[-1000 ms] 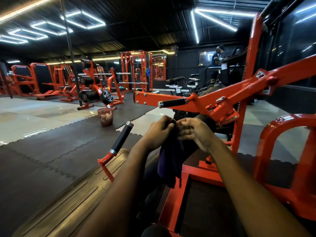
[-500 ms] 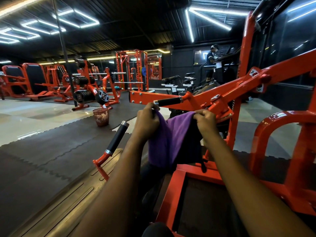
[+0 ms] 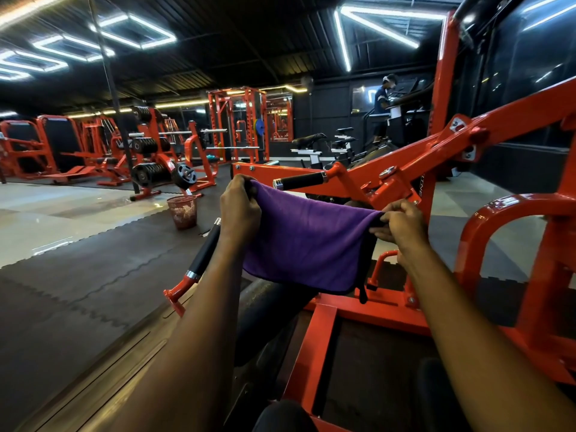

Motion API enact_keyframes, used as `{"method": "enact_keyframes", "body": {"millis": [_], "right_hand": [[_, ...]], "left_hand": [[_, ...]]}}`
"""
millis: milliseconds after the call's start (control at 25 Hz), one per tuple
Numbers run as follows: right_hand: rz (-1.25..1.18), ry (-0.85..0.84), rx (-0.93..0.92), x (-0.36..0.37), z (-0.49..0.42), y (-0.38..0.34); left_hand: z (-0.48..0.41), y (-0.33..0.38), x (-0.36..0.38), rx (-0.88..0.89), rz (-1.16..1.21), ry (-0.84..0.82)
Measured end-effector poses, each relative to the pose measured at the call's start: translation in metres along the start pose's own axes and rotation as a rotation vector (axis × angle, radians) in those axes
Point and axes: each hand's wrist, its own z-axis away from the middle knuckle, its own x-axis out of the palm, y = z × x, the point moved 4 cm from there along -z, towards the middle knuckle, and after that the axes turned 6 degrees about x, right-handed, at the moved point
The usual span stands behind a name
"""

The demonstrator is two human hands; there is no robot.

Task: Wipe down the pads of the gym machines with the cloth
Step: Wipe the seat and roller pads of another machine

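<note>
Now both hands hold the purple cloth [image 3: 308,241] stretched between them. The left hand [image 3: 240,207] has its fingers curled round one top corner, and the right hand [image 3: 402,226] pinches the opposite corner between thumb and fingertips. Below the fingers the cloth hangs flat, its lower edge just above a dark pad [image 3: 271,307] of the orange machine [image 3: 405,173]. A black handle grip [image 3: 300,181] sits just beyond the left fingers. A mesh bin [image 3: 183,212] stands on the floor, well to their left.
</note>
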Motion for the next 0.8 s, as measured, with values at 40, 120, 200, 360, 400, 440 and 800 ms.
{"method": "enact_keyframes", "body": {"millis": [40, 120, 200, 360, 400, 440, 800], "right_hand": [[-0.039, -0.037, 0.029, 0.001, -0.001, 0.003], [-0.037, -0.147, 0.027, 0.007, 0.001, 0.007], [0.146, -0.207, -0.046, 0.013, 0.004, 0.011], [0.181, -0.003, -0.190, 0.007, 0.010, 0.005], [0.098, 0.051, -0.221, 0.004, 0.011, 0.000], [0.020, 0.095, -0.252, 0.003, 0.012, -0.004], [0.016, 0.247, -0.350, 0.001, 0.020, -0.034]], "left_hand": [[0.000, 0.000, 0.001, -0.001, 0.000, 0.003], [0.002, 0.000, 0.003, 0.002, 0.007, 0.011], [0.004, 0.002, 0.003, 0.006, 0.015, 0.037], [0.005, 0.002, -0.003, 0.044, 0.035, 0.160], [0.007, 0.002, -0.005, 0.047, 0.046, 0.197], [0.009, 0.003, -0.007, 0.041, 0.059, 0.238], [0.027, 0.010, -0.005, -0.002, 0.082, 0.392]]}}
